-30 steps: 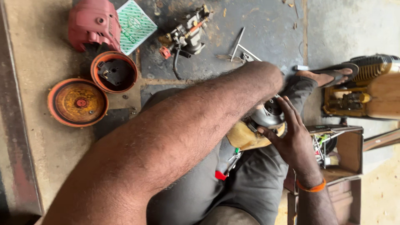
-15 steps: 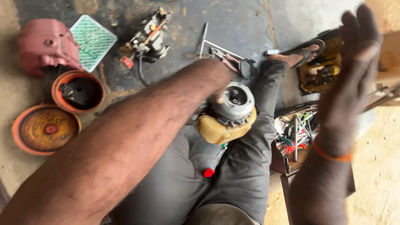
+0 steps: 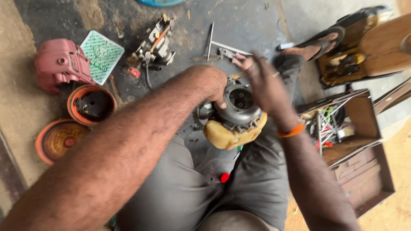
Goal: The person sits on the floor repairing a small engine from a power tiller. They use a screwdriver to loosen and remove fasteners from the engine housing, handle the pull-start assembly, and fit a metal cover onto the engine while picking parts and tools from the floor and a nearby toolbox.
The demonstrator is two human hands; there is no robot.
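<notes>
left hand (image 3: 210,84) is gripping the small engine (image 3: 234,114) on the lap; right hand (image 3: 266,82), fingers spread open, is hovering just right of it.

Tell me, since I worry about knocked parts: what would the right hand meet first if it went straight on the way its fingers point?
Probably the metal rods on the floor just beyond the right hand; depth is unclear, so it may pass above them.

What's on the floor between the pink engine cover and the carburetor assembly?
Head view: a green-and-white patterned packet lies flat on the floor between the pink engine cover and the carburetor assembly.
</notes>
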